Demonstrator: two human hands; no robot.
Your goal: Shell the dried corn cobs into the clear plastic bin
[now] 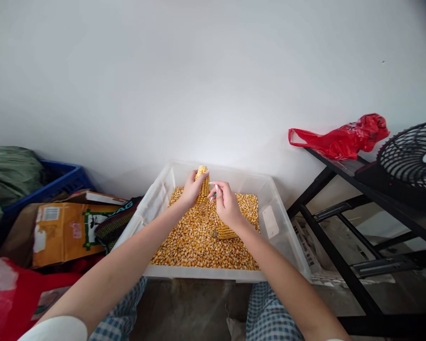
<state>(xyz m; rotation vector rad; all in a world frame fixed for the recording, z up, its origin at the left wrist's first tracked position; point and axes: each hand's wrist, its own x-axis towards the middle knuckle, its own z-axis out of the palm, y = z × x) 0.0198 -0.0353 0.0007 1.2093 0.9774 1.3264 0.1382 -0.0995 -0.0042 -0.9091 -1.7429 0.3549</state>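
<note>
- the left hand (191, 189), at the centre of the frame, is wrapped around a yellow corn cob with pale kernels near its top (204, 189); the cob stands nearly upright, tilted slightly.
- the right hand (227, 203), just right of it in the frame, has its fingers curled near the cob's side; a small bit of green shows at the fingertips, but i cannot tell whether the hand grips it.
- below both hands, in the lower middle of the frame, a rectangular translucent plastic bin (206, 273) holds a broad layer of loose yellow-orange corn kernels (188, 241).
- a second yellow corn cob (225, 232) lies on the kernels under the right wrist, partly hidden by it.
- at the left of the frame, an orange-brown cardboard box (66, 237) lies in front of a blue plastic crate (66, 177).
- at the right of the frame, a crumpled red plastic bag (351, 137) and a black round-grilled fan (408, 156) rest on a black metal-framed rack (344, 258).
</note>
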